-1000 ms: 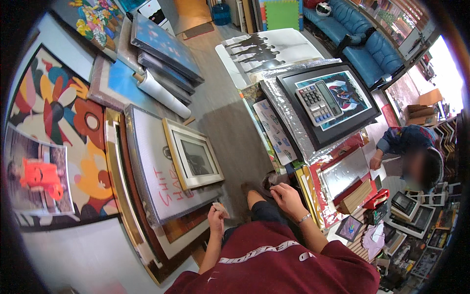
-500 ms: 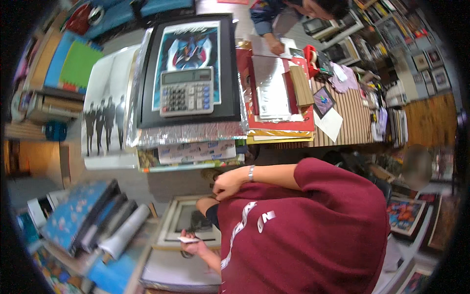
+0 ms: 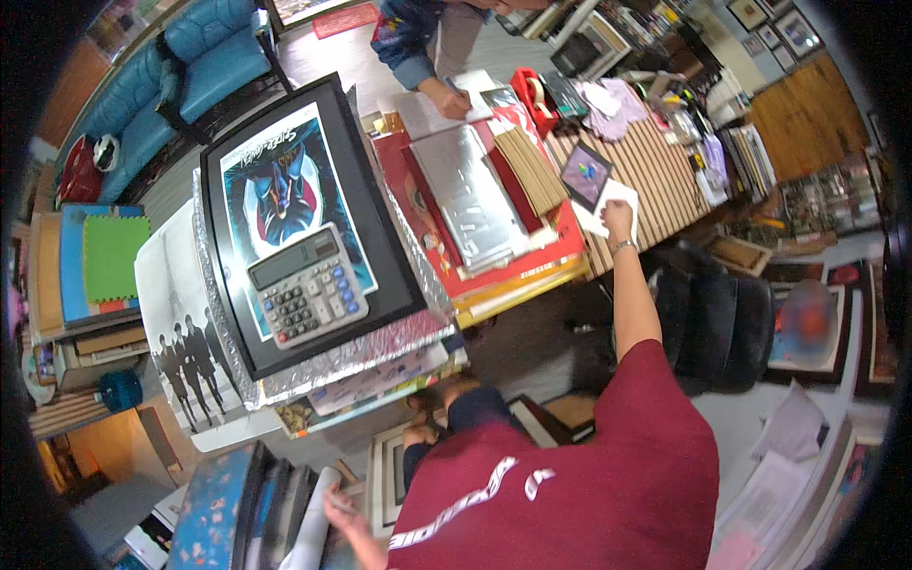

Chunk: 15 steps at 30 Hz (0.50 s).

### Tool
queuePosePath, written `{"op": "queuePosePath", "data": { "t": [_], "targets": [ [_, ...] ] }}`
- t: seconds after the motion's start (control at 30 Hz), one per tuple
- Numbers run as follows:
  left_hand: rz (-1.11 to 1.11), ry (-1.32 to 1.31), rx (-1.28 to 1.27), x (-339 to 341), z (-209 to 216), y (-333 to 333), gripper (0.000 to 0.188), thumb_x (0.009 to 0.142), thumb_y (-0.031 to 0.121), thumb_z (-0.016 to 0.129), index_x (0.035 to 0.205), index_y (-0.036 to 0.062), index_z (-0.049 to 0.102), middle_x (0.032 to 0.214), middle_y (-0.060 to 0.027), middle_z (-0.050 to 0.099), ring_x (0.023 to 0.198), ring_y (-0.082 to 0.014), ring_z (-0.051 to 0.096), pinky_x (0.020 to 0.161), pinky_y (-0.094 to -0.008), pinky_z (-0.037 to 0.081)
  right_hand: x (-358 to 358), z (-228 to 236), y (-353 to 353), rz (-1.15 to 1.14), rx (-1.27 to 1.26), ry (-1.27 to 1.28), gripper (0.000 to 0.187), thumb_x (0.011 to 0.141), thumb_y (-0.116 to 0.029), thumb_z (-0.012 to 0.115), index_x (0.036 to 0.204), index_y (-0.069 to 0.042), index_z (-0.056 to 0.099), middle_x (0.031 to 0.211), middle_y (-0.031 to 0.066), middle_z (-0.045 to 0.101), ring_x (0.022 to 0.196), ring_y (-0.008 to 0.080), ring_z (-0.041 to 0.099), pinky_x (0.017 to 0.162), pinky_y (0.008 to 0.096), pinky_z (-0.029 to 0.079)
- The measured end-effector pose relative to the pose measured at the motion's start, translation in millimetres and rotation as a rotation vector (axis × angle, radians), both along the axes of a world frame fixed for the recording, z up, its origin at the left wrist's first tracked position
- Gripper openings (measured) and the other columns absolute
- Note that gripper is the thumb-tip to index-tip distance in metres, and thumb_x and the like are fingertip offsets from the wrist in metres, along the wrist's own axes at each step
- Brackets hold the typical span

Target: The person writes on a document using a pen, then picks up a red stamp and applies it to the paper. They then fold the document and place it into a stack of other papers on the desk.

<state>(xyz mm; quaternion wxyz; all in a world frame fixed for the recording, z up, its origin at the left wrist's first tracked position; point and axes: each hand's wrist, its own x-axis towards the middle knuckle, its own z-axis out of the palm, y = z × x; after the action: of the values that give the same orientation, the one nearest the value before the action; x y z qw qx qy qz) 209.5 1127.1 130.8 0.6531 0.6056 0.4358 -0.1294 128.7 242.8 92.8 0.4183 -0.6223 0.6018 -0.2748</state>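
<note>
My right hand (image 3: 618, 220), its wrist banded with a metal bracelet, reaches out to the table with curled fingers on a sheet of white paper (image 3: 624, 196). Beside that paper lies a small dark-framed picture (image 3: 587, 177) with a purple ground. Low in the view, my left hand (image 3: 342, 510) is closed around a small thin thing, too blurred to name. It is near a white roll (image 3: 310, 532). A grey calculator (image 3: 302, 287) rests on a black-framed poster (image 3: 285, 190) atop a wrapped stack, left of the table.
Across the table a co-worker's hand (image 3: 450, 99) holds a pen over paper. Between us lie a silvery wrapped panel (image 3: 467, 195), wooden strips (image 3: 528, 171) and a red tape dispenser (image 3: 534, 98). A black chair (image 3: 714, 323) stands at my right; blue sofas (image 3: 214, 52) are far left.
My right hand has gone from beside my body out to the white paper on the table. My left hand still grips its small thing. The whole view has turned and shifted.
</note>
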Motion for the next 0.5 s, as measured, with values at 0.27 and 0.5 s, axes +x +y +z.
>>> {"op": "queuePosePath", "data": {
  "t": [0.27,0.5],
  "targets": [
    [-0.055,-0.076,0.292,-4,33,17,0.018,0.088,0.019,0.056,0.089,0.0062,0.068,0.061,0.0067,0.042,0.050,-0.0037,0.033,0.044,-0.0231,0.025,13,-144,-125,0.239,0.117,0.314,0.038,0.089,-0.032,0.065,0.112,-0.008,0.048,0.104,0.0089,0.044,0.094,0.0215,0.039,0.078,0.0363,0.031],
    [0.007,0.013,0.227,-48,24,3,0.027,0.080,0.011,0.046,0.092,-0.0030,0.066,0.061,-0.0035,0.052,0.049,-0.0118,0.044,0.047,-0.0265,0.037,7,-161,-182,0.200,0.457,0.132,0.057,0.098,-0.042,0.053,0.140,-0.005,0.044,0.137,0.0123,0.056,0.125,0.0217,0.054,0.110,0.0361,0.039]
  ]
}}
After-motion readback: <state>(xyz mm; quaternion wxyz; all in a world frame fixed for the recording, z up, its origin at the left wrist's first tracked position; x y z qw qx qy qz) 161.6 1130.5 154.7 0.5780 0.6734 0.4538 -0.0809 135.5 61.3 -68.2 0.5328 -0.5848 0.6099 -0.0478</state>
